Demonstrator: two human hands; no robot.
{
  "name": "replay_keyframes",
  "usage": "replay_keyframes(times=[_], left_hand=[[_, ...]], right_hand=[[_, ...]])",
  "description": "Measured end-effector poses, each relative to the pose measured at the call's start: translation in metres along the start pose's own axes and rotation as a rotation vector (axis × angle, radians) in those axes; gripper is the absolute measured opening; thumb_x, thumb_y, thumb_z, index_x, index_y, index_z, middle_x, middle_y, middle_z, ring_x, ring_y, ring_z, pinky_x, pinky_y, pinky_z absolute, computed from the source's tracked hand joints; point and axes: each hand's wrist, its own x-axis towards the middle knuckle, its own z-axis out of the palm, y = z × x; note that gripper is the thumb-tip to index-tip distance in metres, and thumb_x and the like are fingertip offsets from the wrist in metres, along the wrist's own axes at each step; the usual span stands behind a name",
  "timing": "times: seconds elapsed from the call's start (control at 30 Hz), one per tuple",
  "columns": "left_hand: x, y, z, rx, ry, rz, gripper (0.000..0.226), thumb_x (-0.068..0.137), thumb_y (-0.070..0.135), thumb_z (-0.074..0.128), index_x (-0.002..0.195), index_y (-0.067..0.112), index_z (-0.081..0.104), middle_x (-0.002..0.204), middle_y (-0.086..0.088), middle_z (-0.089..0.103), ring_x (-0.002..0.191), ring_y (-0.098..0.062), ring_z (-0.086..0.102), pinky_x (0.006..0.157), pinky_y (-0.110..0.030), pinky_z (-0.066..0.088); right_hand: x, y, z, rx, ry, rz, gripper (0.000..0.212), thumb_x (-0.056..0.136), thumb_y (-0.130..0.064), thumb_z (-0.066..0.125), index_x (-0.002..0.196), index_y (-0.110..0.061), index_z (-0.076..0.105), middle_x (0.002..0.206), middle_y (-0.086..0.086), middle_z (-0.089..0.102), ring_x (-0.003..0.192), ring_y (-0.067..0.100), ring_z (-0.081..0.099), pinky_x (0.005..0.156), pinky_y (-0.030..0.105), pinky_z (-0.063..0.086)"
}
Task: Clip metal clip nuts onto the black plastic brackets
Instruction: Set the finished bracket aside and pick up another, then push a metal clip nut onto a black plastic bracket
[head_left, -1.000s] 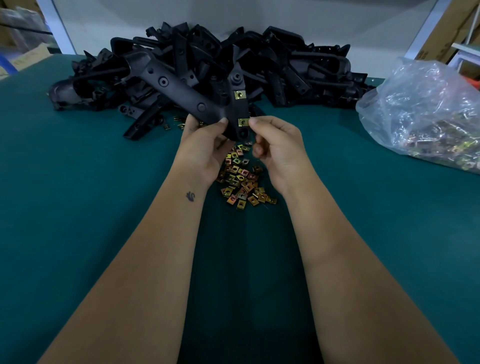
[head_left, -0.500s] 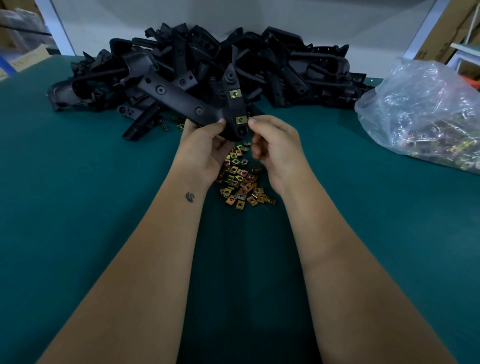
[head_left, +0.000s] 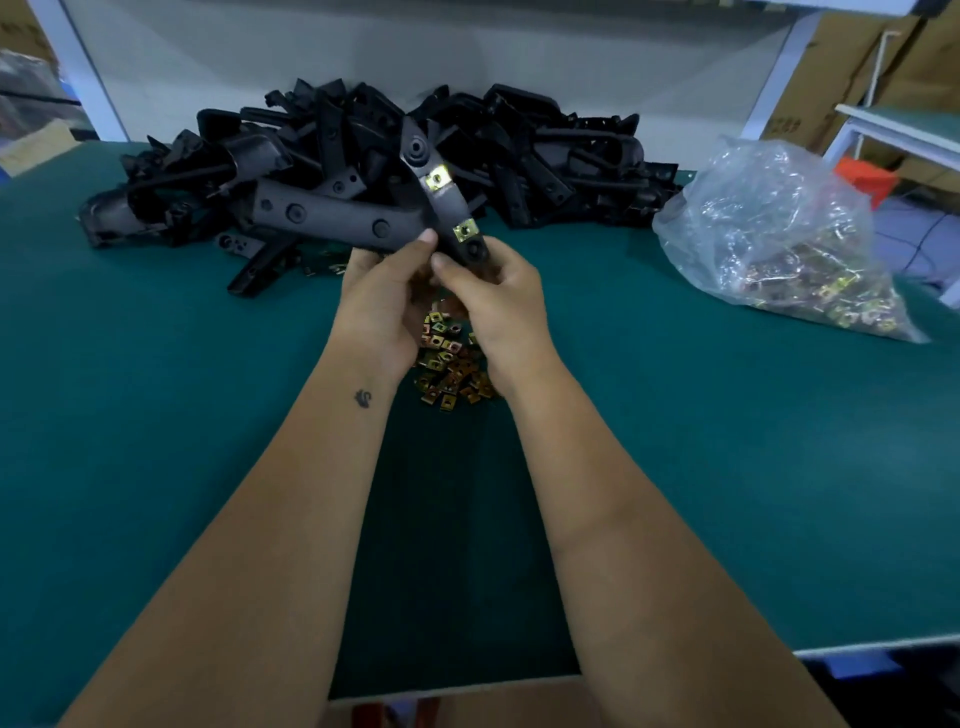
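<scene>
Between both hands: black bracket (head_left: 447, 205) bearing two clip nuts (head_left: 436, 179)
Left hand (head_left: 382, 296): grips bracket
Right hand (head_left: 498, 296): grips bracket's lower end
Beneath hands: loose nuts (head_left: 447, 358)

Both bare forearms reach forward from the bottom of the view and converge toward the middle, the 2 hands meeting close together, raised above the surface. The left hand (head_left: 382, 296) shows its back, fingers curled and thumb tip pressed forward in a pinch (a small dark mark sits on the left wrist). The right hand (head_left: 496, 301) is just beside it, fingers curled inward and thumb extended toward the left thumb, also gripping.
</scene>
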Motion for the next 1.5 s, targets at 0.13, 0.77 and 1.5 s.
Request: replay_keyframes(times=[0.13,0.77,1.5], left_hand=[[-0.011,-0.007,0.022,0.082,-0.043,-0.008,0.015,0.097,0.006,0.059,0.112,0.005,0.061,0.099,-0.010,0.073,0.083,-0.020,0.070,0.076,-0.038,0.057],[-0.161,-0.129,0.206,0.406,-0.627,-0.229,0.013,0.096,0.007,0.063,0.096,0.019,0.067,0.097,-0.003,0.069,0.077,-0.009,0.072,0.067,-0.020,0.056],[-0.323,-0.303,0.181,1.285,-1.544,-0.773,0.051,0.096,0.043,0.057,0.145,0.036,0.044,0.134,0.002,0.054,0.113,-0.015,0.057,0.087,-0.026,0.048]], right_hand=[[-0.011,-0.008,-0.015,0.117,0.159,-0.023,0.018,0.090,-0.006,0.067,0.078,-0.019,0.066,0.068,-0.009,0.066,0.065,0.005,0.061,0.063,0.022,0.053],[-0.158,-0.081,-0.278,0.027,1.224,-0.184,0.009,0.095,-0.012,0.056,0.089,-0.019,0.053,0.068,-0.003,0.042,0.057,0.012,0.039,0.052,0.022,0.037],[-0.380,-0.016,-0.418,-0.668,1.436,0.726,0.047,0.093,-0.005,0.050,0.137,-0.021,0.050,0.098,0.001,0.064,0.091,0.026,0.062,0.066,0.039,0.054]])
